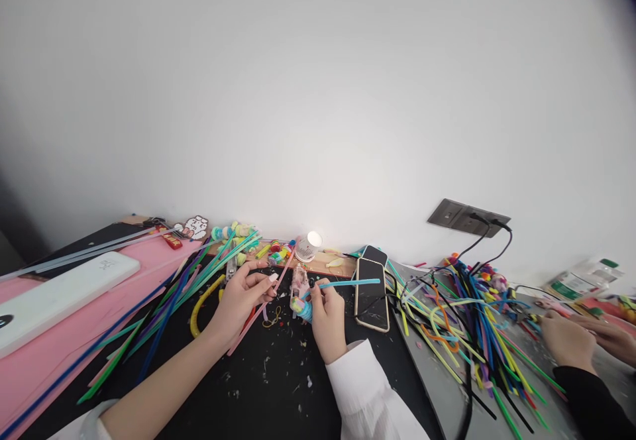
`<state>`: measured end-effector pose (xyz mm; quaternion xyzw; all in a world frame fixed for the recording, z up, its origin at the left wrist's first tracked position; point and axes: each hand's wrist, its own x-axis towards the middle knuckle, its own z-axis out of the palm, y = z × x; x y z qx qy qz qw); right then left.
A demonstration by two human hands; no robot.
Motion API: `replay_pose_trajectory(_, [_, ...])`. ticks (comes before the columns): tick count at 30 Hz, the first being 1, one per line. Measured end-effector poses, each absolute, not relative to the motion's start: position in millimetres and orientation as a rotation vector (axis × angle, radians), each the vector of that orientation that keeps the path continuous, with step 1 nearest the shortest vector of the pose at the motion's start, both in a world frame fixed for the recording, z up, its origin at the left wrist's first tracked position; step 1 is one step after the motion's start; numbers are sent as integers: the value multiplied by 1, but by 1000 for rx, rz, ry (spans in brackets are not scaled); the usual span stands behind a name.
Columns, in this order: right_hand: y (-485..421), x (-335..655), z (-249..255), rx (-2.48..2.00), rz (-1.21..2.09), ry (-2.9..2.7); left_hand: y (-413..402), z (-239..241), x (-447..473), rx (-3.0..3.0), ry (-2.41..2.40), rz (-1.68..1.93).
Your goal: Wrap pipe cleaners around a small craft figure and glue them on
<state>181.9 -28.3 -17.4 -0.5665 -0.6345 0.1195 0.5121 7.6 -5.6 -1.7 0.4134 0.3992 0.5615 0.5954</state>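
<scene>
My left hand (243,297) pinches a long pink pipe cleaner (258,311) that slants from the back edge down toward me. My right hand (325,314) is closed on a blue pipe cleaner (348,283), whose free end sticks out to the right over a phone. A small colourful wound piece (301,304) sits between the fingers of my right hand, with a pale pink figure (299,279) just behind it. Both hands hover over a black mat (278,387) speckled with fuzz.
A fan of green, blue and purple pipe cleaners (173,301) lies at left beside a pink sheet (54,340) and a white case (54,297). Two phones (371,287) lie right of my hands. A tangled pile of pipe cleaners (472,314) and another person's hands (571,340) are at right.
</scene>
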Motion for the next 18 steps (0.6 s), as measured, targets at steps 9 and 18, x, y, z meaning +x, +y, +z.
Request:
replay_pose_trajectory(9, [-27, 182, -19, -1349, 275, -1522, -7, 4, 7, 970, 966, 1283])
replay_pose_trajectory(18, [-28, 183, -17, -1337, 265, -1512, -7, 3, 8, 1044, 970, 1319])
